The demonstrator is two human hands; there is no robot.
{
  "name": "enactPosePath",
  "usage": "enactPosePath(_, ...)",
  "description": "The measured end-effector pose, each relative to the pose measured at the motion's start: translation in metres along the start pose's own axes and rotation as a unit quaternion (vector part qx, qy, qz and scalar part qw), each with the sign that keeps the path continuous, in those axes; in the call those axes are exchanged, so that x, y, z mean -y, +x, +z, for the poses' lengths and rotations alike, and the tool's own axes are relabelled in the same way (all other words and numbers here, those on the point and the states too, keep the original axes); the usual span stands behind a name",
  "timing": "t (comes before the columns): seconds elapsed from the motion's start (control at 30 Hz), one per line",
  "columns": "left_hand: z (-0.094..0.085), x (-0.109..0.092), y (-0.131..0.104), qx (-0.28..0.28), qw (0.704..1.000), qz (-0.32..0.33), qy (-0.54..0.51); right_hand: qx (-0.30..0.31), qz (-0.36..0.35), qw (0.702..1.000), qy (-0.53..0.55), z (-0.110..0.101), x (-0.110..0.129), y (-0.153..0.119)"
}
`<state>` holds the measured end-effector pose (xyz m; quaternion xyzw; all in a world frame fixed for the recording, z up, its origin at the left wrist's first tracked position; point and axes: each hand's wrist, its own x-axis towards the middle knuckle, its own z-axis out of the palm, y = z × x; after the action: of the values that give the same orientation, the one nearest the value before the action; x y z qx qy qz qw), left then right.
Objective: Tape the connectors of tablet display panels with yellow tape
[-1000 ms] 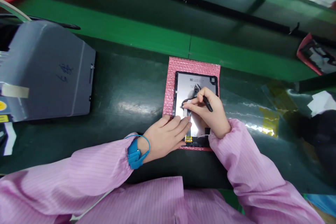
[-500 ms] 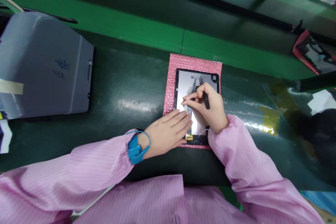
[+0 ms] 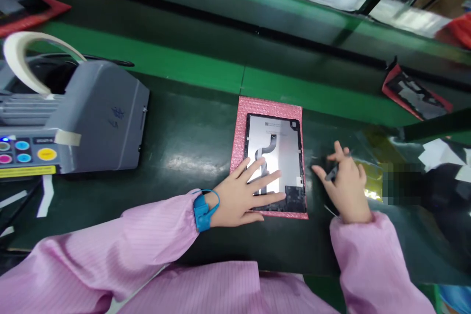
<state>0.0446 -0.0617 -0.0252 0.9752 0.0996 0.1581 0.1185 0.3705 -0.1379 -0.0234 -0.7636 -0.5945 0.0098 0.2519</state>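
Observation:
My left hand (image 3: pixel 245 196) lies flat with spread fingers across the lower left of a tablet screen assembly (image 3: pixel 287 157). The screen shows its silvery back and black frame, resting on a pink bubble-wrap bag (image 3: pixel 270 106). A dark flex cable (image 3: pixel 273 143) curves down the panel, partly hidden under my fingers. Right of the bag, my right hand (image 3: pixel 349 184) is above the bench, apart from the screen. Slim dark tweezers (image 3: pixel 332 173) are held in it, mostly hidden by the fingers; the thumb and some fingers stick out.
A grey machine (image 3: pixel 110 117) with coloured buttons and a pale curved handle stands at the left. At the right are yellowish tape (image 3: pixel 373 179), white paper scraps (image 3: pixel 439 157) and a black object (image 3: pixel 447 196). Another panel on pink wrap (image 3: pixel 414 91) leans at the back right.
My right hand has moved off the screen to the right, with the tweezers still in it. My left fingers have spread wider on the panel. The view has shifted, showing more of the machine.

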Motion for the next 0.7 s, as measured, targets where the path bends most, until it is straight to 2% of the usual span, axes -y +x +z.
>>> enactPosePath(0.1,0.003,0.008,0.008,0.004,0.999,-0.047,0.027,0.021,0.036,0.999,-0.024,0.001,-0.025,-0.028)
enactPosePath(0.2,0.000,0.037,0.026,-0.011,0.992,-0.110,0.056,0.019,0.039,0.998,-0.038,0.002,-0.029,-0.033)
enactPosePath(0.3,-0.010,0.088,0.057,-0.016,0.968,-0.243,0.058,0.013,0.026,0.998,-0.047,0.002,-0.025,-0.030)
enactPosePath(0.37,-0.020,0.126,0.083,-0.050,0.937,-0.345,0.035,0.003,0.012,0.998,-0.059,0.003,-0.023,-0.030)
enactPosePath(0.43,-0.029,0.161,0.110,-0.085,0.913,-0.397,0.031,-0.012,-0.008,0.997,-0.078,0.006,-0.018,-0.031)
enactPosePath(0.5,-0.036,0.187,0.133,-0.104,0.903,-0.415,0.031,-0.022,-0.033,0.995,-0.096,0.011,-0.008,-0.033)
enactPosePath(0.6,-0.036,0.200,0.156,-0.106,0.907,-0.407,0.020,-0.024,-0.069,0.991,-0.109,0.017,0.020,-0.036)
enactPosePath(0.63,-0.034,0.196,0.158,-0.101,0.912,-0.398,0.017,-0.023,-0.078,0.991,-0.106,0.019,0.031,-0.036)
enactPosePath(0.7,-0.026,0.175,0.152,-0.093,0.931,-0.352,0.005,-0.015,-0.091,0.992,-0.086,0.018,0.048,-0.037)
